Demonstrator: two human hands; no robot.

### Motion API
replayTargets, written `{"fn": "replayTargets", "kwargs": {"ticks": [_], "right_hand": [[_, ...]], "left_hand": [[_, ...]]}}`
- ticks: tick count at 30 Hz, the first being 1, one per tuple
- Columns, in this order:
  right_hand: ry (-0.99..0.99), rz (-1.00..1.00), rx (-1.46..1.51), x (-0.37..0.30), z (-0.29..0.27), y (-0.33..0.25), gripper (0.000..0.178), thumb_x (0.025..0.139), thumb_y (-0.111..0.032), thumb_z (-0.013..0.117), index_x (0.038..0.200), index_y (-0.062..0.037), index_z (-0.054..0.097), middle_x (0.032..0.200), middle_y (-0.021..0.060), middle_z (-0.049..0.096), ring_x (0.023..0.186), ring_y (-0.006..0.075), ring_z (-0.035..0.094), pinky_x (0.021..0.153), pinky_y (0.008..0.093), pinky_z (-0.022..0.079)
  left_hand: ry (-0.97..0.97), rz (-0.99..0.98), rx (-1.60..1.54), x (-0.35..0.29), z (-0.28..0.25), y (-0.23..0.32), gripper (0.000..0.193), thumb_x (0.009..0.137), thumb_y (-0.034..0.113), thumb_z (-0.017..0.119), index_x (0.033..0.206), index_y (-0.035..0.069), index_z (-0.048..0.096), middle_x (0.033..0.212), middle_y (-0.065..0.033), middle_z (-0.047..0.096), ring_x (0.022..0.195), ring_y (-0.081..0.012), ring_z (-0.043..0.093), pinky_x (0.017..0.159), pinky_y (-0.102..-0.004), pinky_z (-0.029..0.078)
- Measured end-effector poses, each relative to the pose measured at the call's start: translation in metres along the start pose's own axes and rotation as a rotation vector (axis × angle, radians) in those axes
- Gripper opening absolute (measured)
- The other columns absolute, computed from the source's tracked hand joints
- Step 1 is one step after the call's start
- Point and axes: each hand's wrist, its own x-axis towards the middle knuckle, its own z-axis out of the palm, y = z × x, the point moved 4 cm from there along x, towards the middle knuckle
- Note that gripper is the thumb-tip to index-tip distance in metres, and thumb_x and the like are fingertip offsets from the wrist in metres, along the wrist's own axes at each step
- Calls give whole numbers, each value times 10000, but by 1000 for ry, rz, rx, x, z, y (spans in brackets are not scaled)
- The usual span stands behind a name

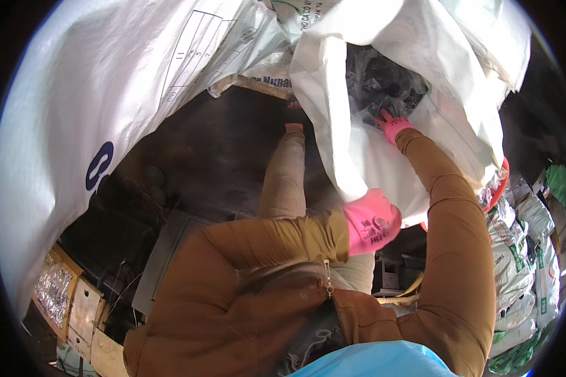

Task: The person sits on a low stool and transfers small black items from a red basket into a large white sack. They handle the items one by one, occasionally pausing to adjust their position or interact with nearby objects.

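A big white woven sack (383, 157) stands in front of me with its mouth toward me. My left hand (372, 221), in a pink rubber glove, is closed around the near-left edge of the sack's rim. Inside the mouth lies a heap of dark and see-through plastic film (383, 81). Reaching in over the right side, my right hand (393, 124), in a matching pink glove, has its fingers apart and touches the near edge of the film. The fingertips are partly hidden among the plastic.
Another large white sack (107, 81) rises on the left, close to my arm. Filled white and green packages (516, 257) are piled at the right, near a red curved rim (502, 182). A wooden-framed panel (56, 292) stands at the lower left. My bare foot (294, 127) rests on the dark floor.
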Motion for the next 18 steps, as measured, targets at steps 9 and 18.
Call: {"fn": "replayTargets", "kwargs": {"ticks": [9,18], "right_hand": [[163,47,230,-10,-52,-27,329,895,-133,537,1119,-51,764,1235,169,717,1106,347,708,926,486,567],[1581,-113,1333,-404,-74,86,237,958,-110,678,1171,-10,698,1028,96,738,944,178,698,834,300,535]], "left_hand": [[-55,-155,47,2,-9,-3,143,809,171,609,904,65,617,718,-72,605,696,-243,635,690,-392,463],[121,-288,-89,40,-72,44,669,805,224,805,1365,-30,540,1301,-236,610,1151,-390,606,985,-471,494]]}}
